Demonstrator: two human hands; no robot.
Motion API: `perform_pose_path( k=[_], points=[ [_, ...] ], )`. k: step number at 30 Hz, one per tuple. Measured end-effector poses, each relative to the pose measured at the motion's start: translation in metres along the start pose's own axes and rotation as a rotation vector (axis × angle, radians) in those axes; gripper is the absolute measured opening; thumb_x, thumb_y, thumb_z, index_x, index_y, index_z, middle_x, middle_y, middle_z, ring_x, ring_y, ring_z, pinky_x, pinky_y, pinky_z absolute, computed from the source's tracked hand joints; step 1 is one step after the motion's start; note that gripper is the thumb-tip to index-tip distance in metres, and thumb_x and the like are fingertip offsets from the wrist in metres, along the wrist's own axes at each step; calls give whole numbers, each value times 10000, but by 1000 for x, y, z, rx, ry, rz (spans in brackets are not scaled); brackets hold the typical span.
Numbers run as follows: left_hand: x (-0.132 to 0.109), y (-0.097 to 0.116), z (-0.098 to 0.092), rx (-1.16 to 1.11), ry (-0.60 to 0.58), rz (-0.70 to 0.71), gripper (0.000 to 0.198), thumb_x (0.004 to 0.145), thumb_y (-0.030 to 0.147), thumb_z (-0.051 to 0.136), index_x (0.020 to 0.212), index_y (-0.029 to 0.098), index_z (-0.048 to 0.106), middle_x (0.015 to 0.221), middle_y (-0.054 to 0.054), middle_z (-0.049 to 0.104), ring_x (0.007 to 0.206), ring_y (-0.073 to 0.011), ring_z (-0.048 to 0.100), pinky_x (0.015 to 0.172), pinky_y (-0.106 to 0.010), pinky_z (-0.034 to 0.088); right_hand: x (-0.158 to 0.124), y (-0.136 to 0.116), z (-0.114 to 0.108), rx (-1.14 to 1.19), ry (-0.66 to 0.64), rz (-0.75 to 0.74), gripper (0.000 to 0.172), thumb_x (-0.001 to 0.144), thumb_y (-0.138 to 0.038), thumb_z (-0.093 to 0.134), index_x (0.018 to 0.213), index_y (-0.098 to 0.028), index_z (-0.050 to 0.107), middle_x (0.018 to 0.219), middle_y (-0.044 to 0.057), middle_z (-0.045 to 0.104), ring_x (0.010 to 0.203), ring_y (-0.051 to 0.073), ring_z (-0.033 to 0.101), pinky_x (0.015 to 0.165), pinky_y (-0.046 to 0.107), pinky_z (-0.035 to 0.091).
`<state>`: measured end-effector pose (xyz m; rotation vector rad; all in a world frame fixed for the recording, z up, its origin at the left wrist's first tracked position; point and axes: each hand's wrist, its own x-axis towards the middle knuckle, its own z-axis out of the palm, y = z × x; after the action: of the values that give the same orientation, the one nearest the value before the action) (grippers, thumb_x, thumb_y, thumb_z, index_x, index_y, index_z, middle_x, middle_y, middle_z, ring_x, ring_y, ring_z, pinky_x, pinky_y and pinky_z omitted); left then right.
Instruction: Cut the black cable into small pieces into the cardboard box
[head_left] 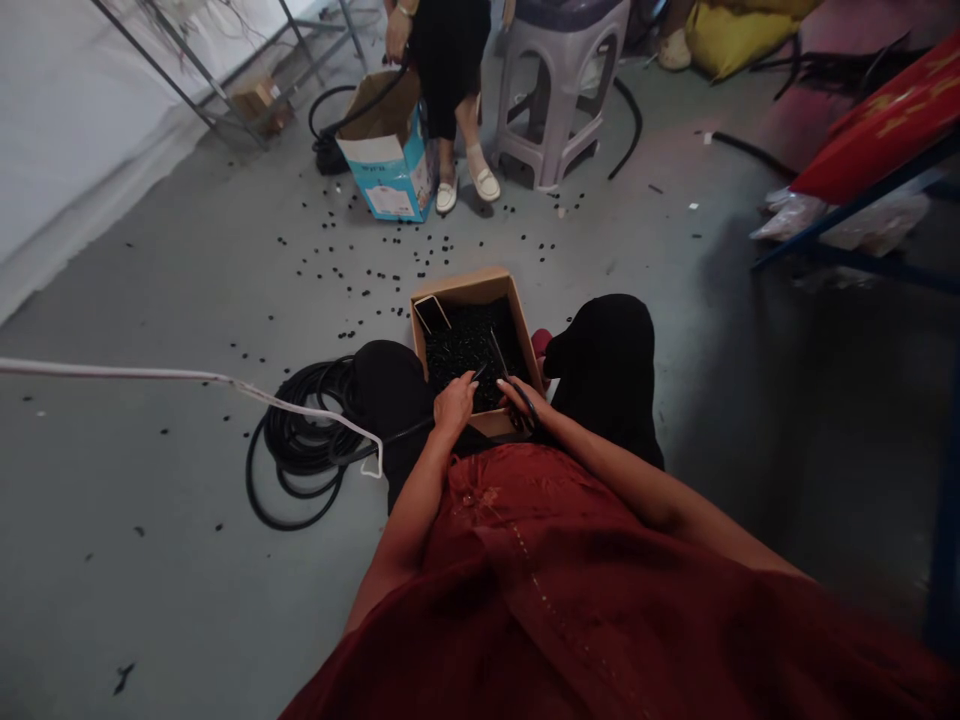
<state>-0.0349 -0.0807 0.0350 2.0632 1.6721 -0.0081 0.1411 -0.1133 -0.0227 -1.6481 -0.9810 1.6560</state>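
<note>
Over the near side of a cardboard box (480, 287), my left hand (454, 402) is closed around a black rubber tube (411, 432). The tube's short end pokes out past my fingers, and its other side runs left to a coil (300, 440) on the floor. My right hand (523, 400) grips scissors (498, 350) whose blades point away over the box, close to the tube end; the handles lie in my fingers. Many small black cut pieces (469, 345) fill the box. A dark flat rectangle with a pale edge (433, 314) leans in its far left corner.
Small black bits lie scattered on the grey floor (187, 560). A white cable (187, 376) crosses from the left. Ahead, a person's hand (399, 35) holds black tube above a blue-and-white carton (394, 185), beside a plastic stool (551, 100). A blue metal frame (855, 212) stands right.
</note>
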Motion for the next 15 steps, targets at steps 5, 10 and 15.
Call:
perform_pose_path(
  k=[5, 10, 15],
  points=[
    [7, -6, -2, -69, 44, -62, 414, 994, 317, 361, 1370, 251, 521, 1270, -73, 630, 1134, -196, 596, 913, -263, 446, -7, -2, 0, -249, -84, -105, 374, 836, -509, 647, 1028, -196, 574, 814, 8, 641, 704, 147, 617, 613, 228, 478],
    [6, -6, 1, 18, 15, -20, 418, 999, 334, 345, 1381, 277, 507, 1201, -75, 643, 1095, -195, 607, 874, -258, 442, -8, -2, -1, -359, -110, -118, 447, 815, -485, 688, 1125, -178, 586, 842, 22, 655, 807, 175, 610, 749, 269, 468],
    [4, -7, 3, 113, -24, 41, 425, 1005, 361, 311, 1381, 301, 499, 1109, -80, 642, 1027, -196, 623, 819, -260, 444, -9, -1, 0, -358, -147, -107, 473, 836, -520, 651, 1136, -164, 570, 884, 41, 656, 737, 170, 611, 693, 271, 467]
  ],
)
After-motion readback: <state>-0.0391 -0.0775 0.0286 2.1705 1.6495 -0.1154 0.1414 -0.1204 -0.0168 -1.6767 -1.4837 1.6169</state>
